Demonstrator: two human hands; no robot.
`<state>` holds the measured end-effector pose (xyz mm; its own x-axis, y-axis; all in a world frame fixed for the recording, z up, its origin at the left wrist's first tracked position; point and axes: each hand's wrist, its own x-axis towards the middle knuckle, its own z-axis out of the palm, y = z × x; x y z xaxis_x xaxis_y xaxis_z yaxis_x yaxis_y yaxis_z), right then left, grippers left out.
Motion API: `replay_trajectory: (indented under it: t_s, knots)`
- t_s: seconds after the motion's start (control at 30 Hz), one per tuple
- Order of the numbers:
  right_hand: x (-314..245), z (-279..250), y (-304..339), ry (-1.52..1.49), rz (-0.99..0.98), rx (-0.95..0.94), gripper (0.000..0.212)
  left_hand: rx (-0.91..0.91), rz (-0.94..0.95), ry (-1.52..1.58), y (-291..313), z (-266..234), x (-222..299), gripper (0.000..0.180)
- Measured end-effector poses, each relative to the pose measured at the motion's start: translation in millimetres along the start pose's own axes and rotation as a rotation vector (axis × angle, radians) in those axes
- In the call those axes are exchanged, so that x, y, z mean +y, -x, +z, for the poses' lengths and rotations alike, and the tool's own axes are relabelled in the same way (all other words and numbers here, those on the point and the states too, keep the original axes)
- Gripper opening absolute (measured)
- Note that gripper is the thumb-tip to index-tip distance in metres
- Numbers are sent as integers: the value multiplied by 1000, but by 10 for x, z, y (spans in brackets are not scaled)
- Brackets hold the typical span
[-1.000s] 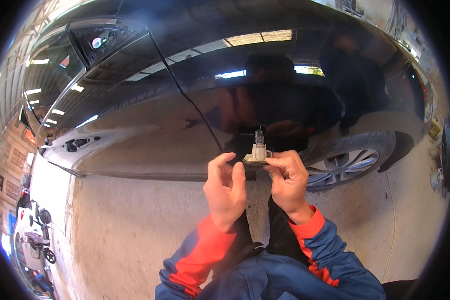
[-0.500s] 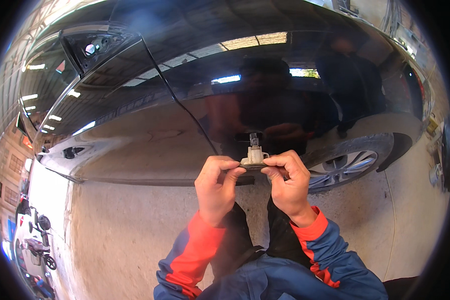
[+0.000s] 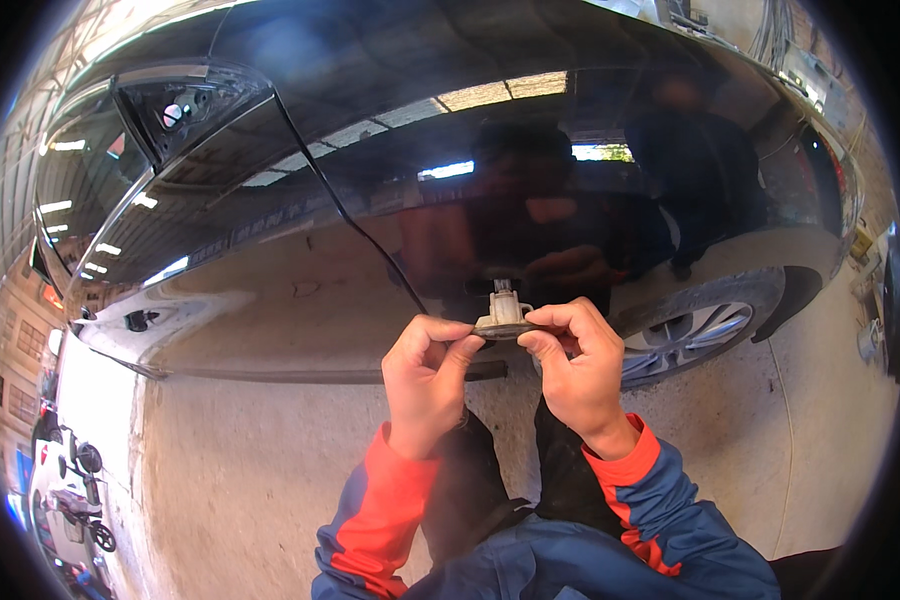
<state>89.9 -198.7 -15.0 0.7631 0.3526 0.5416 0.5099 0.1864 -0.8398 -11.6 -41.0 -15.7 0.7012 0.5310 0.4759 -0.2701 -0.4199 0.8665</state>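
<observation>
A small beige plastic side marker lamp (image 3: 503, 308) with a dark flat face is pinched at its two ends. My left hand (image 3: 425, 376) grips the left end between thumb and fingertips. On the opposite end, the thumb and forefinger of my right hand (image 3: 580, 372) are closed. A dark plug (image 3: 501, 286) sits at the far end of the lamp, by a dark opening in the black car's side panel (image 3: 610, 225). How far the plug reaches into that opening I cannot tell.
To the right of my hands is a wheel (image 3: 690, 335) with silver spokes. A panel seam (image 3: 342, 207) runs up to the left, toward an uncovered triangular mount (image 3: 185, 110). Concrete floor (image 3: 260, 450) lies below the car. A scooter (image 3: 85, 495) stands far left.
The view has shifted slightly. The lamp and its plug appear a little lower and to the left, with less of the plug showing. Both hands keep their pinch.
</observation>
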Motion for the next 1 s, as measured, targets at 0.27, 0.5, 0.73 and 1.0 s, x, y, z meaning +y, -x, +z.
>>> replay_trajectory:
  t_s: [0.27, 0.5, 0.73, 1.0]
  knots:
    - [-40, 74, -83, 52, -1, 31, 13, 50, -124, 146, -149, 11, 31, 11]
    - [-6, 112, -53, 19, -2, 75, 13, 22, -219, 143, -173, -35, 57, 11]
    - [7, 129, -64, 39, -13, 76, 14, -10, -185, 126, -195, -67, 55, 12]
    - [-11, 131, -81, 53, -22, 86, 14, -26, -229, 114, -196, -79, 85, 12]
